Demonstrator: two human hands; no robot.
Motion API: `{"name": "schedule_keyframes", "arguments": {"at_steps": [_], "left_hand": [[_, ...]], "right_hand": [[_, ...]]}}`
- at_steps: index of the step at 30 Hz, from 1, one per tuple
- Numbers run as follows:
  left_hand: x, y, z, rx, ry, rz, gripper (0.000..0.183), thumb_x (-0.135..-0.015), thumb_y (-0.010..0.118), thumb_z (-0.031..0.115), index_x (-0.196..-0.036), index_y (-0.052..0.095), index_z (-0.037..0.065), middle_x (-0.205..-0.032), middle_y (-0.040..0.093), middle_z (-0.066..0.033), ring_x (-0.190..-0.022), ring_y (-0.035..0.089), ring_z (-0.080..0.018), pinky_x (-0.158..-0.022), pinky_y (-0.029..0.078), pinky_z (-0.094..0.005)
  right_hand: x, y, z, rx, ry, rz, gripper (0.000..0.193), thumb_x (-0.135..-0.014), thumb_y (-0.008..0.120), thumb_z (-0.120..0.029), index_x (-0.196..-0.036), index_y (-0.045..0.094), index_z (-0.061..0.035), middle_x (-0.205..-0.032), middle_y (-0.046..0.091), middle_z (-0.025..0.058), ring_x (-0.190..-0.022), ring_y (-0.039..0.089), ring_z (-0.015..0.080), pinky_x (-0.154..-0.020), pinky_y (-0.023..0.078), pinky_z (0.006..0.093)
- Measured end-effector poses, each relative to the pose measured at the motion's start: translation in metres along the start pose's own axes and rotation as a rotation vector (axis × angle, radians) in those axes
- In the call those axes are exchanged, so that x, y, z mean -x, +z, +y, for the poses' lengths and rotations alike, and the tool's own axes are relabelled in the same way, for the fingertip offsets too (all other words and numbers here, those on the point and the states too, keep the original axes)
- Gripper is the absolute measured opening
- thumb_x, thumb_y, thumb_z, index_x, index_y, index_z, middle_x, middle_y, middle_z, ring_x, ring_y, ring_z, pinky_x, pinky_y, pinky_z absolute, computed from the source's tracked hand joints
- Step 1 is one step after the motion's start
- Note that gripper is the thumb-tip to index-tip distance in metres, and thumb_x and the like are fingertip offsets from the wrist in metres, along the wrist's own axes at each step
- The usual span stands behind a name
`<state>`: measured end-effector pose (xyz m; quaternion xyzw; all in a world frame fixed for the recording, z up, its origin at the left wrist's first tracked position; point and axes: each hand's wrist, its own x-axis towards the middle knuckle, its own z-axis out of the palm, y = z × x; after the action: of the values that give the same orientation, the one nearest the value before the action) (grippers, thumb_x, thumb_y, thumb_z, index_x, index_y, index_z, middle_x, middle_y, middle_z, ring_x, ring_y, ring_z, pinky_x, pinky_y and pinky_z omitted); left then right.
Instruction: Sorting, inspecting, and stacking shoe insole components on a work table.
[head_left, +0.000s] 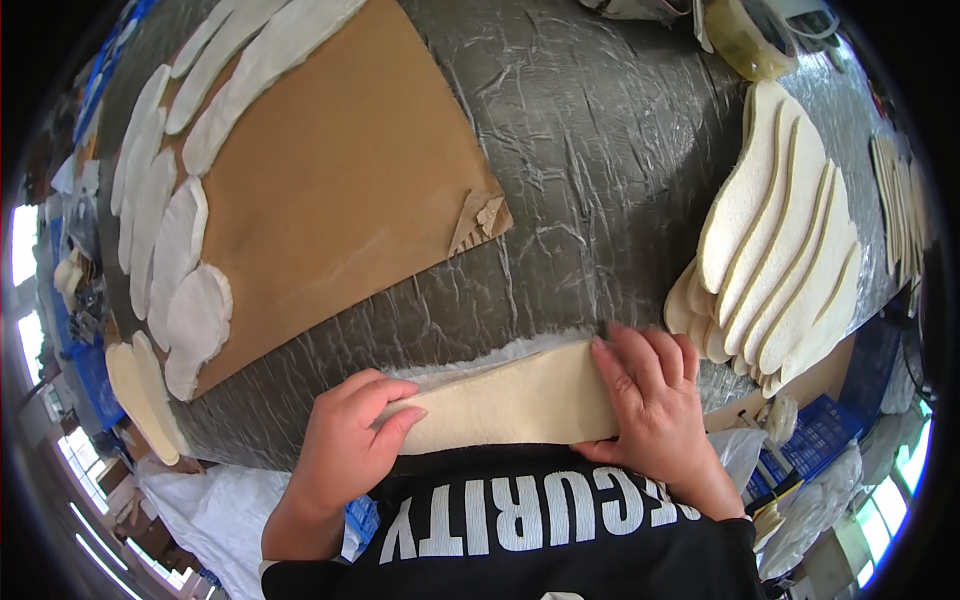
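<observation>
A cream insole [500,398] lies lengthwise at the table's near edge, in front of my body. Along its far side shows a white fluffy layer [500,356], mostly hidden under the insole. My left hand [345,432] pinches the insole's left end between thumb and fingers. At the other end, my right hand [655,408] grips it, thumb on the near edge and fingers curled over the far edge. Close to my right hand, a fanned stack of cream insoles [780,235] overlaps in layers.
Brown cardboard [340,190] with a torn corner covers the left of the table, which has wrinkled grey film [590,190]. White fluffy pieces [178,240] line the cardboard's left side. Two cream insoles [140,395] lie at far left. A tape roll [750,40] stands at back right.
</observation>
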<state>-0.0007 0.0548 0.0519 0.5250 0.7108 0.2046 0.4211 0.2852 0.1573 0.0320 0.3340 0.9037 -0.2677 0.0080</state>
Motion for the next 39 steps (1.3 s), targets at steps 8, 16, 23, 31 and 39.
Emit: {"name": "schedule_keyframes", "arguments": {"at_steps": [8,16,23,31,39], "left_hand": [[-0.007,-0.003,0.004,0.022,0.022,-0.052,0.016,-0.083,0.070,0.006,-0.096,0.066,-0.003,-0.086,0.067,-0.0133,-0.073,0.066,-0.0257,-0.065,0.051,-0.0315],[0.013,-0.016,-0.033,0.869,-0.277,0.174,0.020,-0.099,0.049,0.010,-0.103,0.063,-0.004,-0.099,0.069,-0.0139,-0.080,0.068,-0.0189,-0.067,0.056,-0.0282],[0.021,0.004,-0.057,0.793,-0.375,0.128,0.023,-0.097,0.055,0.011,-0.111,0.062,-0.005,-0.095,0.068,-0.0117,-0.067,0.068,-0.0171,-0.055,0.053,-0.0255],[0.006,0.017,-0.056,0.707,-0.277,-0.006,0.014,-0.095,0.059,0.011,-0.098,0.065,-0.001,-0.078,0.064,-0.0027,-0.057,0.056,-0.0080,-0.050,0.046,-0.0222],[0.011,0.019,-0.053,0.858,-0.234,-0.050,0.014,-0.097,0.056,0.014,-0.094,0.061,0.001,-0.072,0.060,-0.0010,-0.058,0.057,-0.0070,-0.051,0.044,-0.0205]], "right_hand": [[-0.039,-0.003,-0.031,-0.195,-0.355,-0.028,0.084,-0.059,0.077,-0.043,-0.129,0.053,-0.0021,-0.141,0.043,0.0218,-0.126,0.044,0.0390,-0.102,0.036,0.0515],[-0.068,0.033,-0.058,-0.476,-0.446,0.136,0.077,-0.060,0.081,-0.013,-0.129,0.049,-0.0026,-0.114,0.053,0.0178,-0.106,0.053,0.0387,-0.092,0.045,0.0476],[-0.062,0.033,-0.055,-0.494,-0.459,0.152,0.092,-0.058,0.087,-0.016,-0.137,0.042,-0.0001,-0.115,0.051,0.0207,-0.101,0.054,0.0364,-0.085,0.047,0.0441],[-0.064,0.052,-0.035,-0.483,-0.515,0.194,0.097,-0.067,0.083,-0.046,-0.139,0.039,0.0020,-0.110,0.050,0.0201,-0.095,0.053,0.0316,-0.080,0.045,0.0411],[-0.065,0.047,-0.036,-0.608,-0.543,0.232,0.088,-0.065,0.085,-0.041,-0.132,0.046,0.0014,-0.109,0.052,0.0192,-0.094,0.053,0.0324,-0.081,0.045,0.0427]]}}
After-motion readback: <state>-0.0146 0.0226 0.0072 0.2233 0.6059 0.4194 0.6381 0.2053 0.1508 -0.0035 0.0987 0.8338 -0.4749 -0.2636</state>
